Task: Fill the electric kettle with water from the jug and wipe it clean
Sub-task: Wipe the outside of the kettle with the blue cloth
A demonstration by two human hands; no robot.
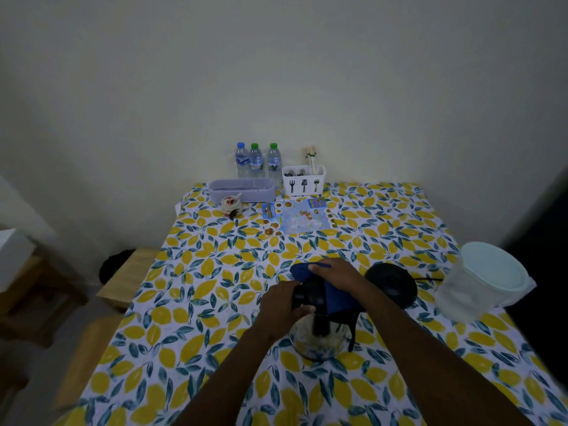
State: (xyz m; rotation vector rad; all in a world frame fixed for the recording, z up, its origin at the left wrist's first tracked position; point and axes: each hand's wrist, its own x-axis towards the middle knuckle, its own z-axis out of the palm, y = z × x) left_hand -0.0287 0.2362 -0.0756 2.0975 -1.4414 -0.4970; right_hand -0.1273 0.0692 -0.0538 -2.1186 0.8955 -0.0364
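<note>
- We are wiping the kettle (318,339), which is standing upright on the lemon-print tablecloth (215,272), off its black base (392,285) just beside it to the right.
- Our left hand (284,302) is wrapping round the dark lid end, steadying it.
- Our right hand (333,272) is pressing the blue cloth (332,298) flat over the top.
- The body is lying below both hands, so we judge the strokes should be running downward; the jug (482,284) is sitting far right.

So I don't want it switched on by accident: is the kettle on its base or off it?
Off. The kettle stands on the tablecloth, the black base bare beside it.
</note>
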